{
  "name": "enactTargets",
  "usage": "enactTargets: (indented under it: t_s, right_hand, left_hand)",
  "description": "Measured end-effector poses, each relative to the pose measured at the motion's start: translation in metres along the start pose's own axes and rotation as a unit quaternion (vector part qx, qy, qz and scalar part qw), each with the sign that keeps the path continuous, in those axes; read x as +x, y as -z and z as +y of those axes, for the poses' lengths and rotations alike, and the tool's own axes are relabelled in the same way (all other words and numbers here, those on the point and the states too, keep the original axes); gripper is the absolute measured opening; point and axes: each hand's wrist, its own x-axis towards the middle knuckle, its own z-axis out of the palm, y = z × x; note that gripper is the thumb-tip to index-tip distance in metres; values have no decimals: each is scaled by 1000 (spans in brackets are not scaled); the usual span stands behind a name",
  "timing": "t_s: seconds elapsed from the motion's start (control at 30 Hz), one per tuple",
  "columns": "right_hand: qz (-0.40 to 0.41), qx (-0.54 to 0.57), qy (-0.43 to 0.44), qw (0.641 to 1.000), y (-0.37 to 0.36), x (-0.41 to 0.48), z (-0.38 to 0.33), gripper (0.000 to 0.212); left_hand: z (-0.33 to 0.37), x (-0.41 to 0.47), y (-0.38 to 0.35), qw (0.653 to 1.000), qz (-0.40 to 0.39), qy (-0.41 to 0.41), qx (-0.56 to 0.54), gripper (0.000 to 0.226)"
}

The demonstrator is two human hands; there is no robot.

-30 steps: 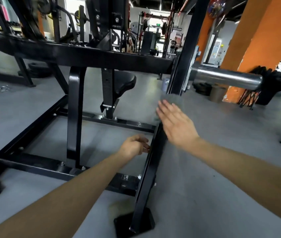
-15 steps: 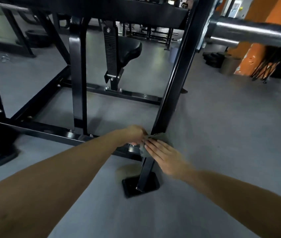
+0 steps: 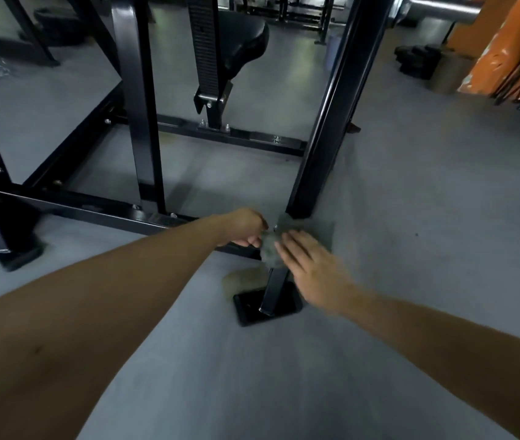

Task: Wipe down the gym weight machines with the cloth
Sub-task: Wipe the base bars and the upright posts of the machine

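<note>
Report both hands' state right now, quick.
Left hand: closed, pinching the cloth edge.
Right hand: open, flat fingers pressing the cloth on the frame post.

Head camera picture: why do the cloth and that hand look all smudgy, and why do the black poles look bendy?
In the head view, the right hand and the grey cloth under its fingers are soft-edged, probably motion blur. The wide-angle lens bows and leans the black post. The room is dim, with glare streaks on that glossy post and on the chrome bar at top right.
</note>
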Motion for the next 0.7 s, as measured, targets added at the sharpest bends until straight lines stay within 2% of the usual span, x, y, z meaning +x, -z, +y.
enactTargets:
  t_s: [0.1, 0.17, 0.27, 0.4, 0.47, 0.53, 0.63, 0.7]
  right_hand:
    - [-121, 30, 99, 987, -26, -52, -49, 65]
    - [-169, 24, 139, 975, -30, -66, -57, 63]
    - [-153, 7, 148, 977, -23, -56, -39, 65]
    - [-117, 9, 58, 991, -7, -29, -13, 65]
    - [-110, 17, 31, 993, -9, -27, -19, 66]
    - [-114, 20, 41, 992, -18, -36, -36, 68]
    - [-172, 0, 108, 979, -32, -48, -69, 69]
    - [-225, -14, 123, 966, -38, -47, -94, 68]
  left_hand:
    - [-7, -1, -9, 1000, -8, 22, 13, 35]
    - [-11, 2, -14, 999, -22, 28, 31, 35]
    - [-15, 0, -17, 998, -16, 23, 49, 38]
    - [-14, -6, -13, 999, -2, 11, 50, 39]
    - [-17, -6, -11, 999, 3, 14, 51, 37]
    - [-21, -7, -9, 998, 11, 21, 55, 34]
    - [-22, -13, -8, 997, 22, 14, 70, 36]
    - [-25, -20, -6, 996, 33, 7, 87, 38]
